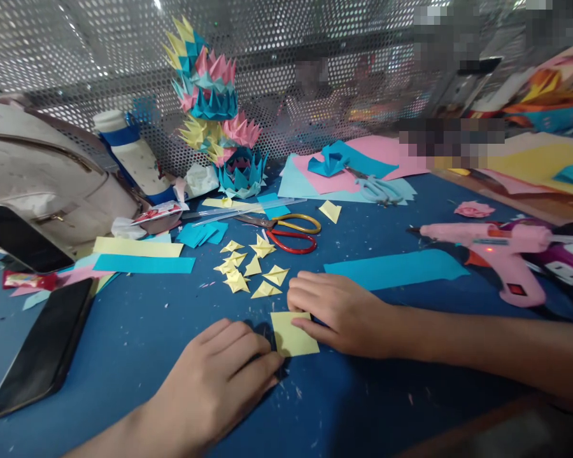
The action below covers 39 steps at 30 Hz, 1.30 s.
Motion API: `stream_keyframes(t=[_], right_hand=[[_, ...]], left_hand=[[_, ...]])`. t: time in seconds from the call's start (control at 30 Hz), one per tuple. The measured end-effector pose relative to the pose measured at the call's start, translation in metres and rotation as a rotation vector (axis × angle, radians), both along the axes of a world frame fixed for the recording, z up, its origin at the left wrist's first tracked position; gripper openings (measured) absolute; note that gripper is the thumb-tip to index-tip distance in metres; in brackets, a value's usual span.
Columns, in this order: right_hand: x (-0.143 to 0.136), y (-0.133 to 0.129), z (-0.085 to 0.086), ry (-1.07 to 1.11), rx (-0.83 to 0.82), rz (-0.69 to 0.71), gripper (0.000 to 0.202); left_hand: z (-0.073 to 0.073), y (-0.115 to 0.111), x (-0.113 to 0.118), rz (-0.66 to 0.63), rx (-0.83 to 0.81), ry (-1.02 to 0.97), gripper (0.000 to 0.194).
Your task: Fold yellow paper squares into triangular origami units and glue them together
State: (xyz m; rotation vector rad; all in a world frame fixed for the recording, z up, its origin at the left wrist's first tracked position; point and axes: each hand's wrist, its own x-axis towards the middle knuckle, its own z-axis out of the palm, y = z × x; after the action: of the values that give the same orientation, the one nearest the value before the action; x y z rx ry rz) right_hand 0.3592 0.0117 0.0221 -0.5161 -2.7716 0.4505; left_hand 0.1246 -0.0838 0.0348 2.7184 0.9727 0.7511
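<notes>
A small square of yellow paper [293, 337] lies on the blue table between my two hands. My left hand [219, 372] is closed, with its fingertips pinching the square's lower left corner. From the right, my right hand [341, 312] presses its thumb on the upper right part of the square, its fingers bent together at the top edge. Just beyond the paper sit several folded yellow paper pieces [236, 281], pointed in shape. Scissors [293, 232] with one yellow and one red handle lie behind them.
A pink glue gun [487, 245] with a lit red light lies at the right, near a blue paper strip [391, 268]. Two phones, one dark phone [42, 346] nearer, are at the left. A spiky paper tower [214, 114], a bottle [134, 156] and a bag [42, 172] stand behind.
</notes>
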Motion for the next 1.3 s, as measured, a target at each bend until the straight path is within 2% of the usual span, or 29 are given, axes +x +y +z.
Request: stream_keyframes(t=[0.1, 0.33, 0.47, 0.6, 0.7, 1.0, 1.3], right_hand=[[-0.002, 0.002, -0.004, 0.012, 0.022, 0.002, 0.031], [-0.005, 0.007, -0.002, 0.07, 0.029, -0.028, 0.036], [-0.001, 0.006, 0.002, 0.098, 0.015, 0.015, 0.036], [0.004, 0.006, 0.004, 0.178, 0.08, 0.175, 0.022], [0.006, 0.007, 0.003, 0.181, 0.15, 0.248, 0.019], [0.004, 0.008, -0.001, 0.199, 0.209, 0.299, 0.024], [0.001, 0.007, 0.001, 0.205, 0.128, 0.332, 0.02]], left_hand=[[-0.003, 0.001, -0.001, 0.0, 0.142, 0.084, 0.027], [-0.012, 0.002, -0.003, 0.026, 0.256, 0.196, 0.033], [-0.016, 0.0, -0.004, 0.08, 0.265, 0.218, 0.034], [-0.019, -0.003, -0.004, 0.106, 0.253, 0.205, 0.034], [-0.018, -0.003, -0.005, 0.106, 0.249, 0.19, 0.035], [-0.02, -0.001, -0.006, 0.132, 0.225, 0.113, 0.031], [-0.018, 0.001, -0.007, 0.145, 0.237, 0.092, 0.028]])
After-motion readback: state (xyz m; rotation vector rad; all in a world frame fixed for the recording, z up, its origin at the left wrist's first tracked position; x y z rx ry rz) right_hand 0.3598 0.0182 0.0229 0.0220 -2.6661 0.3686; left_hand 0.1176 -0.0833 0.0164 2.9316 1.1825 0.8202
